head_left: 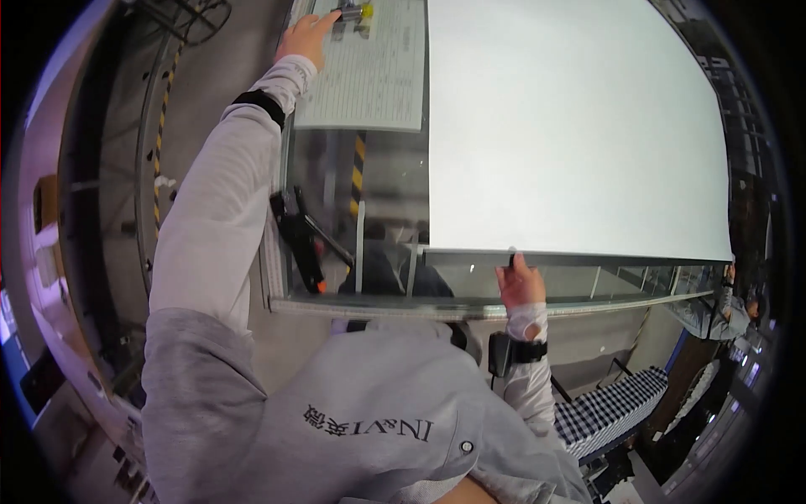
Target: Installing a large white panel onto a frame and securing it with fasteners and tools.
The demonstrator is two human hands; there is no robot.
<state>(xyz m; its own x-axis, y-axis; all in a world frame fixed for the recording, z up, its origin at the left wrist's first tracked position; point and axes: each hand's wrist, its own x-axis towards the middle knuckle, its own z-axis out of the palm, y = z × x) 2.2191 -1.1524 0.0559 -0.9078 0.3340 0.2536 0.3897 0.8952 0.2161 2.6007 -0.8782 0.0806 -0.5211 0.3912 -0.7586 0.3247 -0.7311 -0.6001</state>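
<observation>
A large white fabric sheet [579,118] lies spread on the glass-topped table, with a dark bar [588,257] along its near edge, like a roller blind. My right hand [522,284] pinches a small black tab at this bar. At the far left, my left hand [304,40] rests by the table's edge over a printed paper form [361,92]. Its index finger stretches out to the end of a small dark cylinder with a yellow end [353,13], apparently touching it. The other fingers of that hand are partly hidden.
A black hand tool with an orange tip [300,244] lies at the table's near left corner. The table's rim [378,309] runs in front of me. Another person [722,315] stands at the far right, a hand at the sheet's corner. A checked cloth [613,407] covers a surface at lower right.
</observation>
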